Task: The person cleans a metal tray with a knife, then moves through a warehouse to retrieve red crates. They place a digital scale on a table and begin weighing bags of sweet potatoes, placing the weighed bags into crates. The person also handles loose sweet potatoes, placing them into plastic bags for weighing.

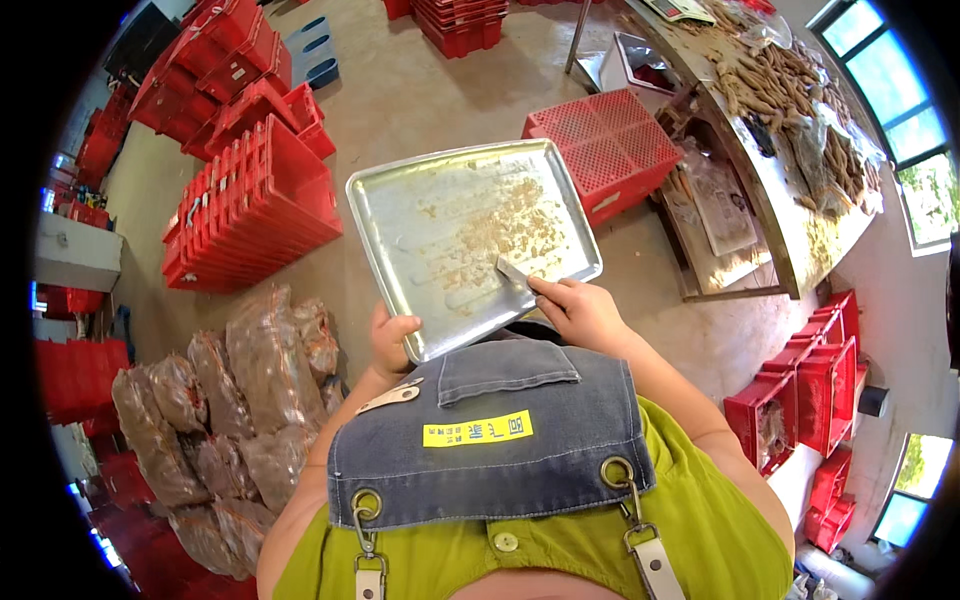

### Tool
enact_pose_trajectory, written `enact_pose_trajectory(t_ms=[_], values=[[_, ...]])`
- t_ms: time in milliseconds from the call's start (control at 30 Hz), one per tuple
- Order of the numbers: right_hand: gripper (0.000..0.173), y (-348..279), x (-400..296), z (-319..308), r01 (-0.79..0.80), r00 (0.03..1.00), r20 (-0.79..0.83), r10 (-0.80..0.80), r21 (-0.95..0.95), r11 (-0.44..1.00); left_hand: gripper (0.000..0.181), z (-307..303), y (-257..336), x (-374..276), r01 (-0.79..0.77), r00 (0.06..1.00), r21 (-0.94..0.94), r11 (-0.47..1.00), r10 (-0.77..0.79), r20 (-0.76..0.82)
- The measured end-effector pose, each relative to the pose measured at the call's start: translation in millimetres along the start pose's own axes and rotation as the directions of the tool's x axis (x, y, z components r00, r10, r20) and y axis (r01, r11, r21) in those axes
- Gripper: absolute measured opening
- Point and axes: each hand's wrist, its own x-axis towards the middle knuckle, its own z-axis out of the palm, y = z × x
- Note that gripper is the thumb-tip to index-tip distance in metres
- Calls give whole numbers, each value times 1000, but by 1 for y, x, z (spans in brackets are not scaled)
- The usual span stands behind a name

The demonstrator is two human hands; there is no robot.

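A rectangular metal tray (405, 247) is tilted in front of me, with brown residue over its middle and right side. My left hand (391, 341) grips the tray's near left corner, its thumb over the rim. In my right hand (577, 311) is a small flat metal blade (512, 271), perhaps a scraper or a knife, whose handle is hidden by the fingers. The blade's tip rests on or just above the residue; contact cannot be told for sure. A dark denim apron (487, 465) lies just below the tray.
An upturned red perforated crate (600, 142) stands beyond the tray. Nested red crates (247, 210) and filled plastic sacks (270, 360) are at left. A worktable (825, 240) with brown roots (772, 82) and a scale (679, 9) is at right, red crates (825, 375) below it.
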Motion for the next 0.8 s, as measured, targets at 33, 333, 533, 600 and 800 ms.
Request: enact_pose_trajectory(t_ms=[33, 333, 533, 600, 800], values=[[29, 0, 25, 4, 43, 999, -32, -43, -20, 999, 45, -4, 7, 26, -16, 999, -25, 1000, 17, 51], [29, 55, 277, -26, 172, 985, -22, -170, 165, 971, 46, 2, 63, 251, -90, 996, -25, 996, 89, -27], [30, 63, 414, -40, 282, 956, 49, -289, 114, 953, 47, 8, 105, 361, -101, 993, -79, 992, 96, -69], [30, 69, 457, -37, 288, 955, 29, -295, 144, 947, 47, 1, 113, 398, -78, 995, -71, 994, 73, -64], [32, 89, 582, -34, 272, 961, 7, -275, 110, 956, 49, -31, 138, 536, -2, 997, -128, 992, 12, 73]])
